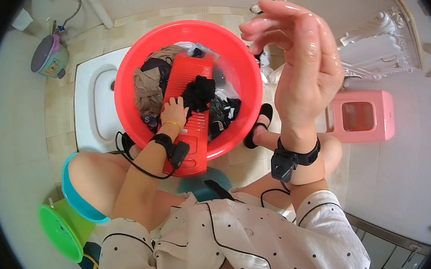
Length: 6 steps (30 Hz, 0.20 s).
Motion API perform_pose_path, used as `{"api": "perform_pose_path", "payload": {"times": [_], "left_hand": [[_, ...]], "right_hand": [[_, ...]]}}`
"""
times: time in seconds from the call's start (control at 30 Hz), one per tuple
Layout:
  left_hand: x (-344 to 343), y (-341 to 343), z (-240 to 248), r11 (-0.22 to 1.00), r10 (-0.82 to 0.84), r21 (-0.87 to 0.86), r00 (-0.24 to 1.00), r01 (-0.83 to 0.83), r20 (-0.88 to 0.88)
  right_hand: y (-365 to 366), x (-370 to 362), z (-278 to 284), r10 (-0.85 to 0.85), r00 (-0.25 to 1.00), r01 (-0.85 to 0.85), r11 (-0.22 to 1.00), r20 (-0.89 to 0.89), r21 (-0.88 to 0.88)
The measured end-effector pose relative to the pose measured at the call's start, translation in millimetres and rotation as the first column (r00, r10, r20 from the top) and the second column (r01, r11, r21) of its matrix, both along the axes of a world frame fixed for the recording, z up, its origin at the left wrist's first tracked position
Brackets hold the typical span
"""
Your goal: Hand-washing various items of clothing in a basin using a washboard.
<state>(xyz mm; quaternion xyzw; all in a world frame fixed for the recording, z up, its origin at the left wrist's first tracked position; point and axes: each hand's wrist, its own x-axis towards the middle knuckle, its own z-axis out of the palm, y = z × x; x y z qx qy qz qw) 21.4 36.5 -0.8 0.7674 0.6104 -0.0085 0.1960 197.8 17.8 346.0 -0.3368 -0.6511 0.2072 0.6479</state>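
A red plastic washboard [193, 68] leans inside a large red basin [248, 85], its near end over the rim. On its ridges lies a bunched black cloth [200, 91]. My left hand [172, 113] rests on the board, fingers spread, against the near left side of this cloth. What lies beneath its palm is hidden. Raised high to the right of the basin, my right hand [301, 58] is wet and holds nothing; its fingers are loosely bent and the thumb stands apart. Around the board lie brown garments [147, 89] and dark garments [221, 114].
A white squat toilet [84, 112] lies left of the basin. At lower left are a blue tub [72, 190] and a green bucket [60, 232]. A pink stool [385, 114] stands right. A lidded bin [50, 56] is at far left. Black cables run from both wrist straps.
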Motion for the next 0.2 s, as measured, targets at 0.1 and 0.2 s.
{"api": "perform_pose_path", "payload": {"times": [0.1, 0.2], "left_hand": [[-1, -11, 1, 1.0, 0.004, 0.01, 0.999, -0.004, -0.038], [-4, -14, 1, 1.0, 0.015, -0.013, 1.0, -0.015, -0.009]], "right_hand": [[-13, -3, 11, -0.006, 1.0, 0.006, 1.0, 0.0, -0.006], [-24, -3, 15, 0.076, 0.997, -0.076, 0.997, 0.015, -0.022]]}}
